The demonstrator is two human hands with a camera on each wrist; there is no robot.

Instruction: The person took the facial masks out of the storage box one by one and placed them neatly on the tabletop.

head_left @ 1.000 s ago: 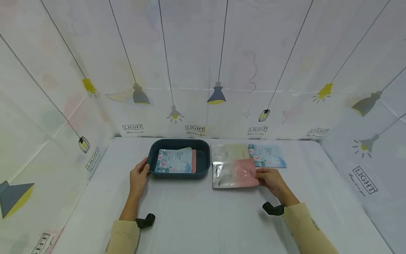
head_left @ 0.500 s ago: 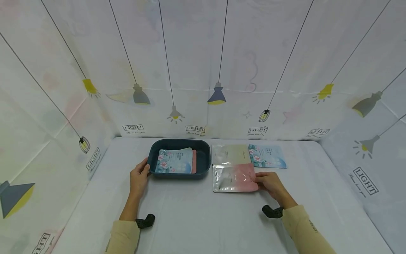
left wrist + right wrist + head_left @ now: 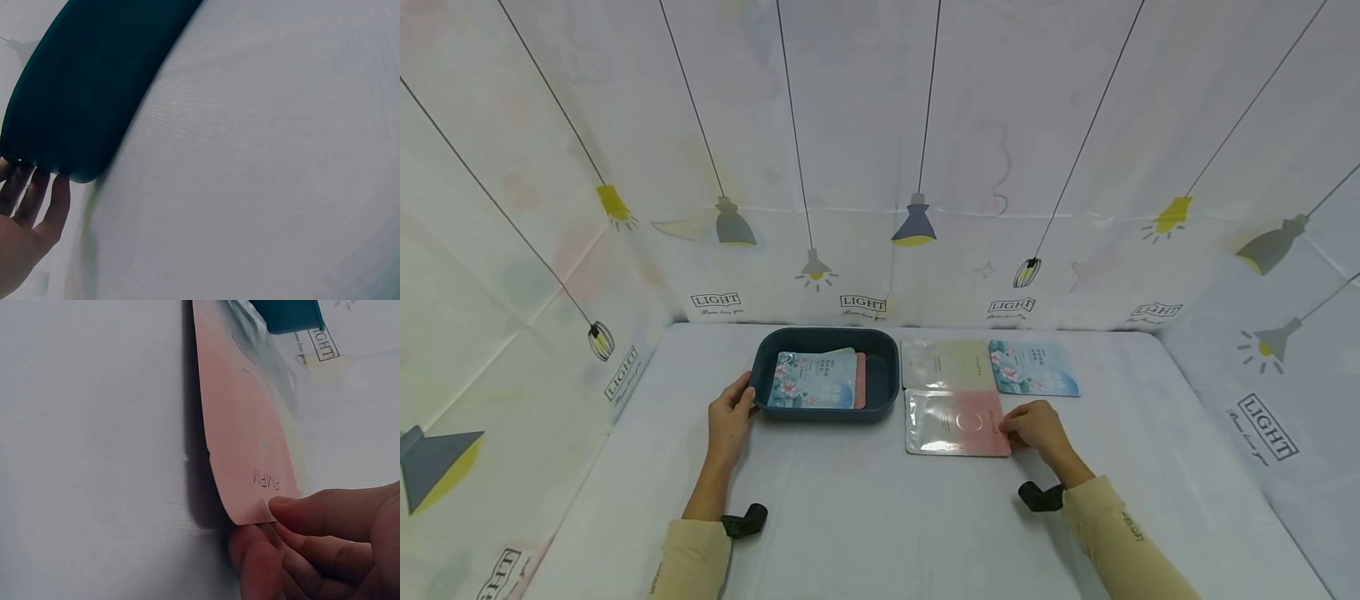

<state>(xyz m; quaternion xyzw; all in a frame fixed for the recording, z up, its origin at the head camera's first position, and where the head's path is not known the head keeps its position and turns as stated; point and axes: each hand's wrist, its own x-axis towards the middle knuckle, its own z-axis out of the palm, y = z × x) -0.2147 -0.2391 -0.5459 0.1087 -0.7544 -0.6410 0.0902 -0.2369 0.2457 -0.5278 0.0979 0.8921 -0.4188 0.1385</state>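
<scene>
My left hand (image 3: 727, 417) is at the left end of a dark teal tray (image 3: 827, 415), its fingertips against the outer wall, as the left wrist view also shows. Inside the tray lie a blue floral packet (image 3: 812, 382) and a pink one (image 3: 860, 383) mostly hidden beneath it. With thumb on top and fingers below, my right hand (image 3: 1037, 429) pinches the right edge of a pink-and-silver foil packet (image 3: 958, 423). In the right wrist view that edge of the pink packet (image 3: 244, 437) is lifted off the tablecloth.
Behind the pink packet lies a cream-and-silver foil packet (image 3: 946, 364). A second blue floral packet (image 3: 1033, 367) lies to its right. The white-covered table (image 3: 865, 508) ends at a hanging cloth (image 3: 947, 275) printed with lamps.
The pink-and-silver packet has come down toward me from over the cream packet and now lies flatter in front of it. My right hand moved with it; the left hand and tray stayed put.
</scene>
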